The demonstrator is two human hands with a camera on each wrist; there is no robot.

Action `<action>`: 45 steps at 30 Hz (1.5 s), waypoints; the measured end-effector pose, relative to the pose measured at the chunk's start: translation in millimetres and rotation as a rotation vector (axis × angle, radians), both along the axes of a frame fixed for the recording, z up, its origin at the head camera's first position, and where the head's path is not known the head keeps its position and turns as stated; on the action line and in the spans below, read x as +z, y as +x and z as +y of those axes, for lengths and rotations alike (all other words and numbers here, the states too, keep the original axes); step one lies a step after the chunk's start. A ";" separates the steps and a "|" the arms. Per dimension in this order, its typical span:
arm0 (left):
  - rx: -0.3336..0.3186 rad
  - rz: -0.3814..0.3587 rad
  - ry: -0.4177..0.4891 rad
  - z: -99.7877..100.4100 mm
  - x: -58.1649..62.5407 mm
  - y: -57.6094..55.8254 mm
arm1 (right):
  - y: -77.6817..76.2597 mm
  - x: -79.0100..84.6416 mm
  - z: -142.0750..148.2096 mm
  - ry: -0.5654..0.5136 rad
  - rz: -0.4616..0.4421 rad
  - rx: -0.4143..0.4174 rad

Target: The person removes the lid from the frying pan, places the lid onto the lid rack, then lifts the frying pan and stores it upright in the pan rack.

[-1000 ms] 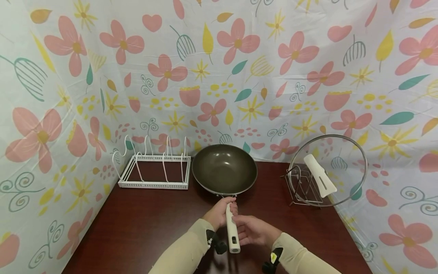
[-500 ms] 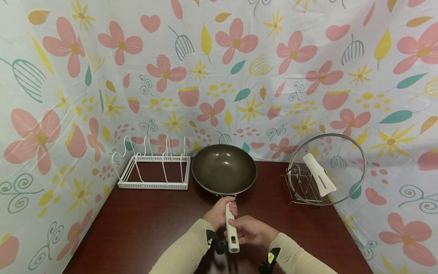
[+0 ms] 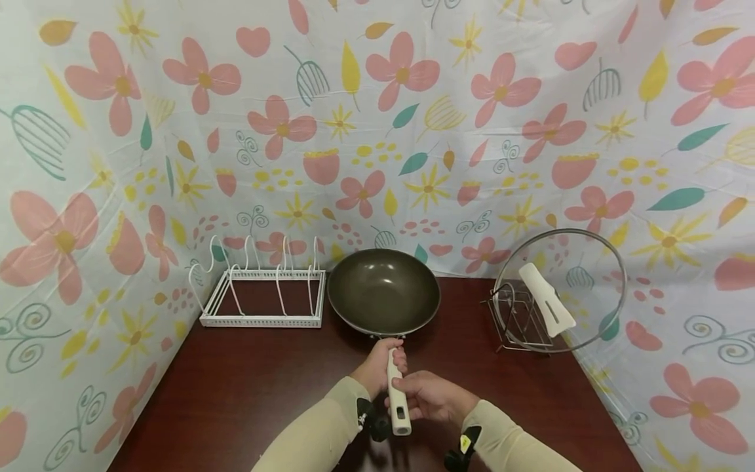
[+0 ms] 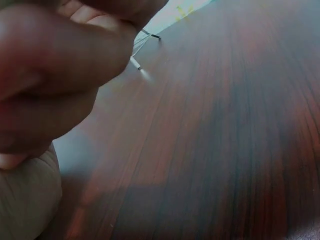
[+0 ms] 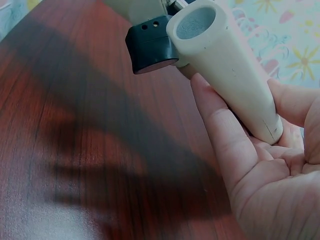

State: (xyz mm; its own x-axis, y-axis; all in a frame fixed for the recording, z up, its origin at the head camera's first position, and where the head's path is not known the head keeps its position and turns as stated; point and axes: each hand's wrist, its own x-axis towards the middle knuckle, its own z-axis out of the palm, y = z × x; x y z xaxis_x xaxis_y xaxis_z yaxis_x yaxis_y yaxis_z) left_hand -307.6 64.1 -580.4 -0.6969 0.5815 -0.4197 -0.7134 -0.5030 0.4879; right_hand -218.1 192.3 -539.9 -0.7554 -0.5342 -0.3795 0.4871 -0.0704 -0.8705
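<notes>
A dark wok (image 3: 385, 292) with a cream handle (image 3: 398, 393) stands at the table's middle, near the back. My left hand (image 3: 379, 367) grips the handle close to the pan. Lower down, my right hand (image 3: 435, 394) holds the same handle, thumb on its upper side and fingers passing beneath. In the right wrist view the hollow handle end (image 5: 197, 22) points towards the camera, with the right hand (image 5: 270, 165) around its side and underside. Curled left fingers (image 4: 55, 65) fill the upper left of the left wrist view, where the handle is hidden.
Left of the wok sits a white wire rack (image 3: 262, 321). To the right, a small metal rack (image 3: 522, 321) carries a tilted glass lid (image 3: 590, 288) with a cream handle. A floral curtain (image 3: 377, 131) hangs behind the dark wooden table (image 3: 236, 387).
My right hand has slid left onto the handle, its thumb now over the top and its fingertips underneath. The left hand keeps its grip. The head view has shifted slightly.
</notes>
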 end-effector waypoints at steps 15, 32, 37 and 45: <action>0.118 0.041 -0.118 16.0 7.4 9.8 | 4.5 7.2 14.2 0.008 0.035 0.045; 0.335 0.276 -0.319 17.9 27.5 3.3 | 7.7 8.5 -23.3 0.264 0.196 -0.205; 0.349 0.316 -0.361 14.7 39.7 0.2 | 4.7 14.5 -33.2 0.321 0.217 -0.273; 0.358 0.391 -0.433 9.2 52.5 -1.6 | 2.7 17.6 -49.3 0.364 0.249 -0.414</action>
